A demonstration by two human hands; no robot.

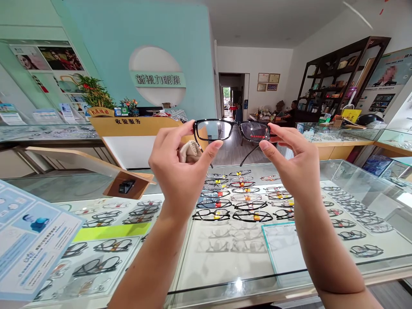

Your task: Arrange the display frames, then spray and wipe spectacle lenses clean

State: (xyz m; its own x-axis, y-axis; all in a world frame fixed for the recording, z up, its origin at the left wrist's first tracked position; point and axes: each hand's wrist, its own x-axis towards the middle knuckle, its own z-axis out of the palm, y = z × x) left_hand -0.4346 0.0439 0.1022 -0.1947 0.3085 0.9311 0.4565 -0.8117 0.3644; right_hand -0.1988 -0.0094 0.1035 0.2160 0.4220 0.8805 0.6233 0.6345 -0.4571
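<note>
Black-framed glasses (215, 129) are held up at eye level above a glass display case, with red lettering on the right-hand lens and the temples hanging down. My left hand (180, 163) pinches the left end of the frame between thumb and fingers. A crumpled beige cloth (189, 152) is tucked in the same palm. On the other side, my right hand (291, 159) grips the right end of the frame with thumb and forefinger. Both hands are apart, joined only by the glasses.
The glass case (225, 262) holds rows of spectacles (252, 215). A tilted wooden-framed mirror (125, 182) and a blue leaflet (35, 244) stand at the left. Behind are a yellow-topped counter (135, 131), a dark shelf (334, 77) and a seated person (292, 110).
</note>
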